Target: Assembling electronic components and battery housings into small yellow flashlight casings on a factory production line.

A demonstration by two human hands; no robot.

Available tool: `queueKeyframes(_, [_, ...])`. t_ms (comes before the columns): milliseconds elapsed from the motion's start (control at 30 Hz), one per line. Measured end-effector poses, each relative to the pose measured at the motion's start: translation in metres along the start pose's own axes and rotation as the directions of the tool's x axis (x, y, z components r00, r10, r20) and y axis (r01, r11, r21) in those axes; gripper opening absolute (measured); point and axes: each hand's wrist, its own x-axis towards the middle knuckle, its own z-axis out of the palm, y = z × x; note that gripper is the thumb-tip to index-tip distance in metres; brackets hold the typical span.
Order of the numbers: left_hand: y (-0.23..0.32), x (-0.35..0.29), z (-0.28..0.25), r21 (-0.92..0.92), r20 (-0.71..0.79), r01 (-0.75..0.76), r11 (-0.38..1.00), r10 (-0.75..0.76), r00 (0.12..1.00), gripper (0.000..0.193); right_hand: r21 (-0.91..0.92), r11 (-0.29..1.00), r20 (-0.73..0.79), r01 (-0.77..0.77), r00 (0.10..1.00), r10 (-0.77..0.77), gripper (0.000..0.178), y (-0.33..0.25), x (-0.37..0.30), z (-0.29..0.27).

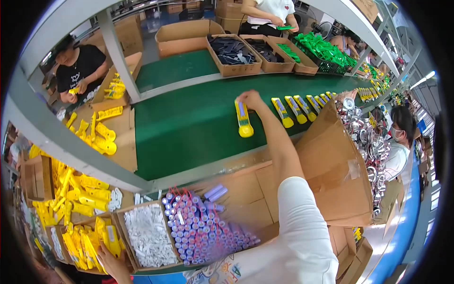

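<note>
On the green conveyor belt (189, 109), a yellow plastic casing (245, 128) lies with a purple cylindrical battery (242, 109) in it. My right hand (251, 100), arm stretched far forward, has its fingers closed on the casing's far end. Down at the lower left, my left hand (112, 263) is in a cardboard box of yellow casings (80, 246). Its fingers are around one yellow casing (112, 240), partly hidden among the others. Right of my right hand, several similar filled casings (282, 112) stand in a row along the belt.
Beside my left hand are a box of small white parts (149, 234) and a pile of purple batteries (203, 229) with red wires. A tall carton (326, 165) of shiny lamp parts (366, 137) rises at right. Grey frame posts (116, 52) flank the belt; co-workers sit and stand around.
</note>
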Motion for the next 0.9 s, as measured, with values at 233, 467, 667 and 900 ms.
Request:
queueKeyframes(233, [-0.032,0.015,-0.02,-0.356,-0.15,-0.101,0.929,0.049,0.987,0.052,-0.144,0.94,-0.236,0.309,0.912,-0.336,0.014,-0.116,-0.032,0.002])
queueKeyframes(467, [0.037,0.033,-0.01,-0.816,-0.328,-0.264,0.514,-0.035,0.944,0.059,0.782,0.564,0.1,0.266,0.839,-0.535,0.046,-0.325,-0.249,-0.063])
queueKeyframes(667, [0.174,-0.108,-0.071,-0.495,-0.577,-0.737,0.46,0.46,0.675,0.051,0.94,0.338,0.103,0.037,0.917,-0.386,0.027,-0.369,-0.319,-0.038])
queueKeyframes(900, [0.187,-0.084,-0.077,-0.357,0.168,0.924,-0.139,0.963,0.21,0.053,0.918,0.266,0.377,-0.293,0.853,-0.361,0.03,-0.348,-0.319,-0.066])
